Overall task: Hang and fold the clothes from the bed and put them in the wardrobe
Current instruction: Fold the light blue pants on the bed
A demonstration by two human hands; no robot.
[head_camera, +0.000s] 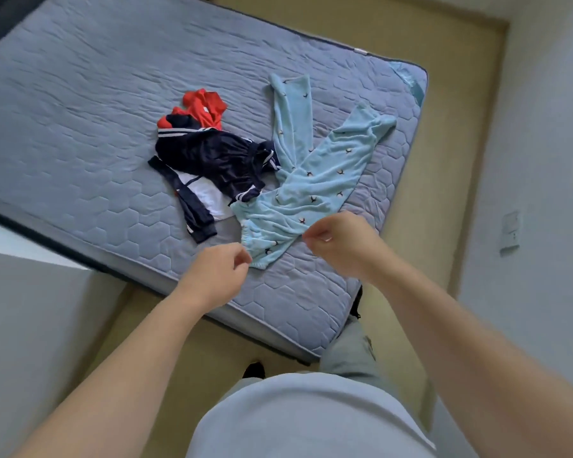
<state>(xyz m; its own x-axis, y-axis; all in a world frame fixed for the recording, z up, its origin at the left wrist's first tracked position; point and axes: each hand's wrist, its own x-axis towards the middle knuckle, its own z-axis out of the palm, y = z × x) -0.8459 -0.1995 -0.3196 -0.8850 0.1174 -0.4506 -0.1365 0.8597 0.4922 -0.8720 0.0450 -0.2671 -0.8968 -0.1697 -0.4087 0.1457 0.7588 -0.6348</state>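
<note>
Light-blue pyjama trousers (315, 180) lie spread on the bed (80, 110), centre right of the frame, just beside a navy-and-red clothes heap (209, 153). At lower centre, the left hand (217, 269) and right hand (338, 241) each have their grip pinched on the trousers' waistband.

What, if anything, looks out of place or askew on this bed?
Nothing looks spilled or damaged. The navy jacket lies crumpled against a bunched red garment. The light blue trousers lie with their legs splayed apart, the waistband pinched by the left hand and the right hand. The mattress has no sheet.
</note>
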